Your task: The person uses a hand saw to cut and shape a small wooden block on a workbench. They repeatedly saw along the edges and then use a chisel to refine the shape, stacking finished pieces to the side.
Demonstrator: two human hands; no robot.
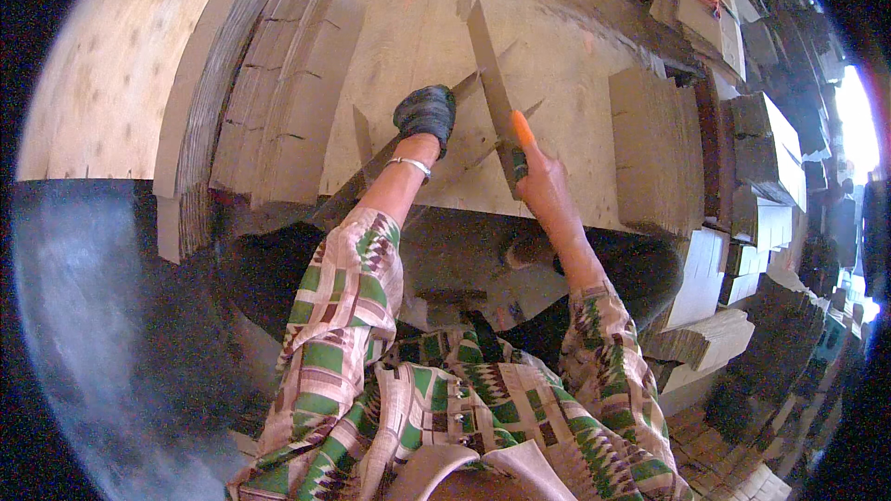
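Observation:
My left hand (426, 113), in a dark glove, closes around a narrow cardboard strip (468, 85) that slants from lower left to upper right over the pale plywood board (418, 28). In my right hand (541, 177), with an orange cover on one finger, is another long cardboard strip (491, 76), pointing up and slightly left. The two strips come close or meet near the left strip's upper end; whether they touch cannot be told. Thin strip-like pieces lie below and between them, one of them (362, 139) left of my gloved hand; their joints are blurred.
Stacks of slotted cardboard pieces (278, 90) stand at the board's left, with another stack (658, 146) at its right. More cardboard bundles (762, 139) are piled farther right. A second plywood sheet (125, 69) lies at the upper left. My bent legs are below the board's near edge.

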